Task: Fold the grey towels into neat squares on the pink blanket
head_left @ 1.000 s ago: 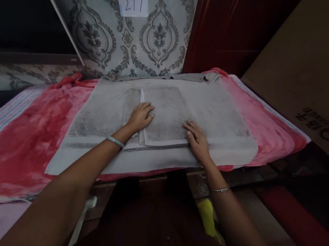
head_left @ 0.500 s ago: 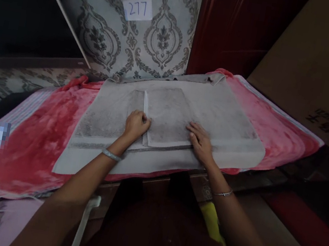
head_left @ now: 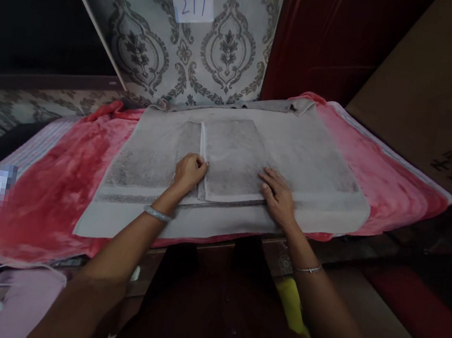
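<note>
I see my left grip curled, pinching the cloth by its white edge, my right grip palm down, loosely spread on it

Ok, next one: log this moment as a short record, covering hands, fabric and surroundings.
Left hand: fingers curled at the white edge; grip unclear
Right hand: open, palm down, by the grey panel's right side
Under the panel: larger grey cloth, spread over a red blanket
Wall: patterned paper, sign reading 277
Far right: cardboard box
</note>
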Demonstrator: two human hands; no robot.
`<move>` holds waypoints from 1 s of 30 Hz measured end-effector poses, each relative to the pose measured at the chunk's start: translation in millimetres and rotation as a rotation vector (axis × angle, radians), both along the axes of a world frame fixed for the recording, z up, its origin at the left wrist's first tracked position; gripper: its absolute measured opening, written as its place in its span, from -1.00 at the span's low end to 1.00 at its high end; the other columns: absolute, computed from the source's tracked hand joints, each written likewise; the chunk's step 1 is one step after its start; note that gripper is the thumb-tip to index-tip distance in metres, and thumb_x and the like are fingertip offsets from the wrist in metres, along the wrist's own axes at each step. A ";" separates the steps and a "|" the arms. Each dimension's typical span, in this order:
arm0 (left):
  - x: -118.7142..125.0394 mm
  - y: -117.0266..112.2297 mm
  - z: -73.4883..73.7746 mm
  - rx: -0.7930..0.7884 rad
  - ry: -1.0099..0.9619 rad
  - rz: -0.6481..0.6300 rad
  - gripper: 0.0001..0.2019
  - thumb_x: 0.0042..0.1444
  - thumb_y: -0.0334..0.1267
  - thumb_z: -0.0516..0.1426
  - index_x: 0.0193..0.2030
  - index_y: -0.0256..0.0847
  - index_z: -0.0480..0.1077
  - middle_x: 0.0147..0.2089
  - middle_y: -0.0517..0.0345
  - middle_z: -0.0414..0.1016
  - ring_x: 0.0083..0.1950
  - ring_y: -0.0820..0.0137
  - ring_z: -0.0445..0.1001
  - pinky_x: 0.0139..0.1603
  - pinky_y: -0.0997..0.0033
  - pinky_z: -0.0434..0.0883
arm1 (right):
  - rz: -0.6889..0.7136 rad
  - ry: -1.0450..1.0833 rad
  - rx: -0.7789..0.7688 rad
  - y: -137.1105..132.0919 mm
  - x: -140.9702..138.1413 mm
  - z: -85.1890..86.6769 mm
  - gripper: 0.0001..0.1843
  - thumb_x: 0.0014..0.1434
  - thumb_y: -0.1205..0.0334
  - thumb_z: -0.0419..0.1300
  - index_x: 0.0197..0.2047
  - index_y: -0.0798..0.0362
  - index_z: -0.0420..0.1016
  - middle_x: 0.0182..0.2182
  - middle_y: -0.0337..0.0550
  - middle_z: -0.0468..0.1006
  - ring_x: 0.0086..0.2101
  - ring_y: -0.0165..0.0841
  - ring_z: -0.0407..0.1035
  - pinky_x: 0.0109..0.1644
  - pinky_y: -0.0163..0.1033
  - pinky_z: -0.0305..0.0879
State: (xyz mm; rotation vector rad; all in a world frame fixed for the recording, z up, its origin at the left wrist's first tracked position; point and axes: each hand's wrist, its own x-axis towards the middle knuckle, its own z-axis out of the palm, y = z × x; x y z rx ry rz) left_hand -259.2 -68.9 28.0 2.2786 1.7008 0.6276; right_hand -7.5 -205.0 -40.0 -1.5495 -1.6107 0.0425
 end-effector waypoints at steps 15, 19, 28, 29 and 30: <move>-2.5 2.9 -8.8 0.052 -0.009 -0.014 -0.91 0.20 -0.26 0.12 -0.29 -0.14 0.44 -0.15 0.05 0.56 -0.06 0.25 0.53 0.00 0.28 0.42 | 0.000 0.015 -0.023 3.2 0.4 11.5 -0.38 0.44 -0.17 -0.14 0.16 -0.01 0.59 0.22 0.03 0.51 0.26 -0.10 0.32 0.36 0.20 0.19; -4.0 1.3 -7.3 0.051 0.000 -0.022 -0.91 0.21 -0.25 0.11 -0.26 -0.14 0.44 -0.15 0.03 0.55 -0.06 0.24 0.53 0.01 0.25 0.43 | -0.008 -0.137 -0.071 10.5 -16.5 35.9 -0.45 0.45 -0.06 -0.09 0.26 -0.02 0.51 0.31 0.01 0.40 0.33 -0.07 0.21 0.39 0.23 0.09; 14.8 -3.2 18.3 0.214 0.210 -0.451 -0.50 0.33 -0.15 0.02 0.38 -0.17 0.28 0.42 -0.09 0.32 0.47 0.14 0.20 0.46 0.03 0.15 | 0.176 -0.481 -0.184 7.2 -69.6 27.7 -0.43 0.43 0.01 0.05 0.45 -0.16 0.25 0.44 -0.08 0.18 0.41 -0.01 0.00 0.42 0.33 -0.04; 21.7 0.6 19.8 0.176 0.259 -0.549 -0.46 0.36 -0.11 -0.03 0.44 -0.14 0.20 0.49 -0.04 0.22 0.53 0.16 0.10 0.51 0.00 0.06 | 0.172 -0.489 -0.182 6.7 -69.5 27.7 -0.43 0.42 0.02 0.06 0.45 -0.16 0.25 0.44 -0.08 0.18 0.41 -0.01 0.01 0.41 0.33 -0.03; 28.9 5.8 20.4 0.125 0.308 -0.617 -0.44 0.39 -0.09 -0.07 0.48 -0.12 0.14 0.53 0.00 0.14 0.57 0.18 0.01 0.53 -0.05 -0.01 | 0.170 -0.497 -0.182 6.3 -69.0 28.5 -0.43 0.42 0.03 0.07 0.45 -0.15 0.26 0.44 -0.07 0.18 0.41 0.00 0.02 0.41 0.33 -0.02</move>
